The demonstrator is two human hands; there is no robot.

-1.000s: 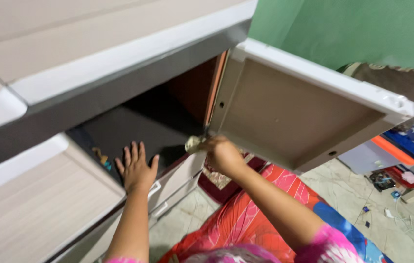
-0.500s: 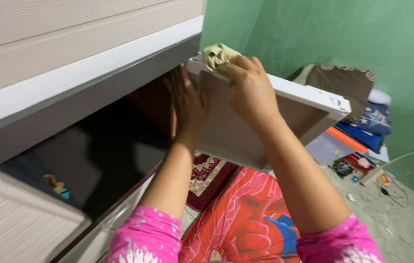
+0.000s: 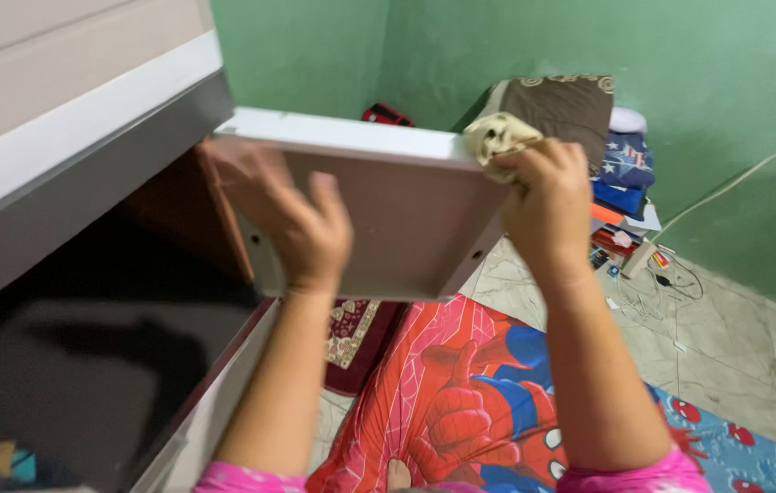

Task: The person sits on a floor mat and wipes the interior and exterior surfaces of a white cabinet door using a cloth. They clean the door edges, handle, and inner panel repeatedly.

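Head cam: right hand (image 3: 548,196) w/ crumpled beige cloth (image 3: 496,141) on flat cabinet door (image 3: 406,228).

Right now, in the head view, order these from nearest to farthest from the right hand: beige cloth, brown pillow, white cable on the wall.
1. beige cloth, gripped in the right hand.
2. brown pillow, just behind, in the corner.
3. white cable, off to the right.

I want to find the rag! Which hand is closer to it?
The right hand: it grips the beige rag at the cabinet door's top corner. The left hand presses flat on the door's inside face, apart from it.
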